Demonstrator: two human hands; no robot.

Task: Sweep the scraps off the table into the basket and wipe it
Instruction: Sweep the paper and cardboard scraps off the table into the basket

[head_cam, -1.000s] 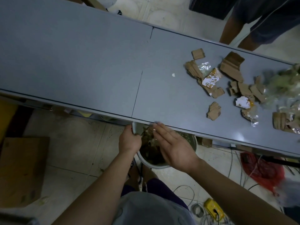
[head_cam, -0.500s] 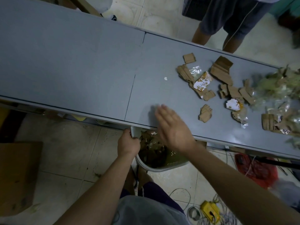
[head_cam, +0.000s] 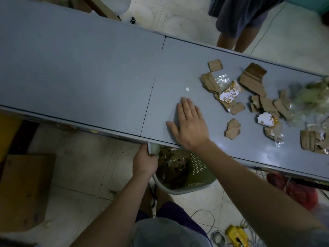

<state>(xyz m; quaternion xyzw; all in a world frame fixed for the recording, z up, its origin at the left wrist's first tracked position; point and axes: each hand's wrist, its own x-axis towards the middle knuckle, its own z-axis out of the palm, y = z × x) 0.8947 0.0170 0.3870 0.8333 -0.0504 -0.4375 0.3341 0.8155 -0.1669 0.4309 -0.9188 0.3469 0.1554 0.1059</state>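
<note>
Grey table (head_cam: 89,72) under cardboard scraps (head_cam: 231,97)

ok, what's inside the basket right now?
The basket holds a heap of brown scraps, seemingly cardboard. Its far part is hidden under the table edge, and the bottom is covered.

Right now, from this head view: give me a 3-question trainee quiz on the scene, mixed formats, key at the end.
1. True or false: the basket stands on top of the table.
2. Multiple choice: what is the left hand doing? A) pressing flat on the table B) gripping the basket rim C) holding a cloth
3. Short answer: on which side of the right hand do the cardboard scraps lie?

Key
1. False: it is held below the table's near edge and already has scraps in it.
2. B
3. To its right; the hand is open, with fingers straight, and touches none of them.
</note>
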